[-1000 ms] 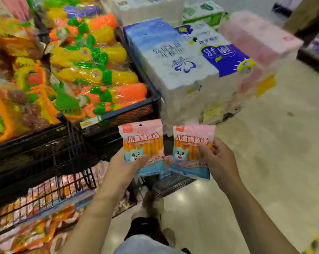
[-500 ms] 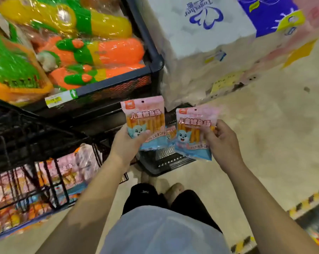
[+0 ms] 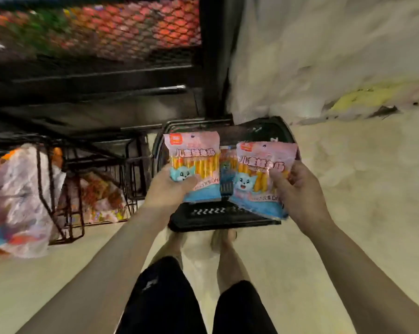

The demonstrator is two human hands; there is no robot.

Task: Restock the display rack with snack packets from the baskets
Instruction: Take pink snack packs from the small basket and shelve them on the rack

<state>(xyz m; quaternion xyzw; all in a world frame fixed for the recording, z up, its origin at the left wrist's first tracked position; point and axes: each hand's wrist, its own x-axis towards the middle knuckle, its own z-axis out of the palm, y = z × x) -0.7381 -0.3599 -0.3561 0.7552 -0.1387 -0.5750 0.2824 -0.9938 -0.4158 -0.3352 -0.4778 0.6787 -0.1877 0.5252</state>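
In the centre of the frame, two pink-and-blue snack packets stand upright side by side, each showing orange sticks and a cartoon cat. The left packet (image 3: 194,167) is pinched at its lower edge by the left hand (image 3: 166,189), thumb across the front. The right packet (image 3: 261,179) is clamped at its right side by the right hand (image 3: 300,191), fingers curled over the face. The two packets are apart, with a narrow gap between them. Directly below and behind them sits a black plastic basket (image 3: 224,216) on the floor; through the gap a glimpse of similar packets shows inside it. At the left of the frame, a black wire rack (image 3: 66,189) holds blurred, colourful snack bags in its lower compartment. In the upper left, a mesh-fronted bin (image 3: 131,30) holds red and green goods, too blurred to tell apart.
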